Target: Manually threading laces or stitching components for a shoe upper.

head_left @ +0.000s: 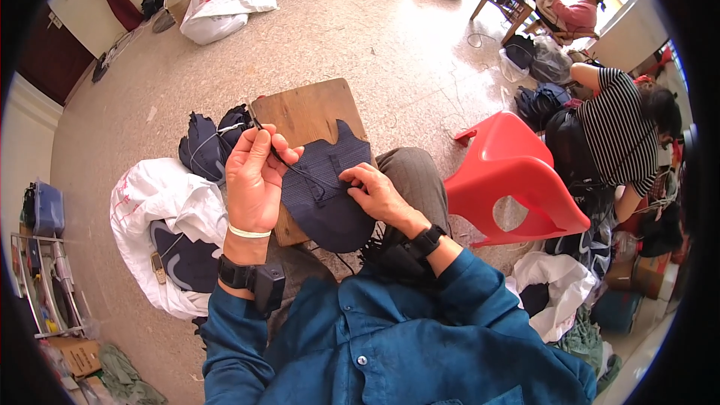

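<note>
tbh we can't read any txt rn. The white sack [174, 186] on the left has some red print, too blurry 4 us, n the cardboard box [79, 357] lower left has dark print, way 2 small imo.

My shirt [420, 334] is deep teal with a pale button [362, 360], my trousers [412, 172] grey-brown, my wristband [249, 233] cream. The cloth [326, 219] is navy, partly patterned with fine lines; the cord [304, 173] is black. The board [300, 109] is brown with wood grain, the stool [517, 157] bright red, the bag [169, 202] white with red print, the floor [405, 60] pale and speckled, a co-worker's top [615, 127] striped black and white.
</note>
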A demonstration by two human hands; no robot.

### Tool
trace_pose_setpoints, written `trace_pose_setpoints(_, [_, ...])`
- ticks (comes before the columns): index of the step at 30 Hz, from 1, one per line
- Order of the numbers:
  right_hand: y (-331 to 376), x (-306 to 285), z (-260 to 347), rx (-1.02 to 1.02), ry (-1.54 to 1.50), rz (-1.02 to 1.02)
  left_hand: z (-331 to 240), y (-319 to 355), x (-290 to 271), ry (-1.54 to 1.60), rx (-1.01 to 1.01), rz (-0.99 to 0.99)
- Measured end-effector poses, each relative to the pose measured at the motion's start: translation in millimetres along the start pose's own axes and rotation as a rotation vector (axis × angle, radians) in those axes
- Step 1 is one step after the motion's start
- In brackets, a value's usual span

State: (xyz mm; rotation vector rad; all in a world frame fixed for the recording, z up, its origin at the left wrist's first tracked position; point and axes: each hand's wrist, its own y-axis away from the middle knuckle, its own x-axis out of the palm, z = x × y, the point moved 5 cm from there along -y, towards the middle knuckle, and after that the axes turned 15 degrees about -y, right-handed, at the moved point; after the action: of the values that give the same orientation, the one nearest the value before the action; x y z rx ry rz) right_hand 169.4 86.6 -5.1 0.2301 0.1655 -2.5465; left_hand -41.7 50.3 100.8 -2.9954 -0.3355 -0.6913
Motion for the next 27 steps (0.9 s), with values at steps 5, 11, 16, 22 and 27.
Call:
trace_pose_setpoints(5, [-0.3,5.8,6.9,-0.093,0.119,0.049,-3.9,1.8,29.4,-0.144,0.029,0.097])
trace_pose_setpoints(11, [-4.5,8.9,11.4,-0.06,0.093,0.087,-0.4,2.9,51.6,-0.215,0.022,0.122])
trace_pose_setpoints(16, [-9.3,-1.6,25.8,-0.065,-0.033,0.032,-7.7,-2.7,58.6,-0.464,0.206,0.131])
trace_pose_setpoints(22, [-26.8,-8.5,91.7,-0.175,-0.202,0.032,-9.1,-5.7,63.2,-0.475,0.164,0.211])
trace_pose_setpoints(27, [-34.5,-5.7,109.3,-0.337,0.009,0.024,-7.0,-3.2,65.0,-0.466,0.216,0.207])
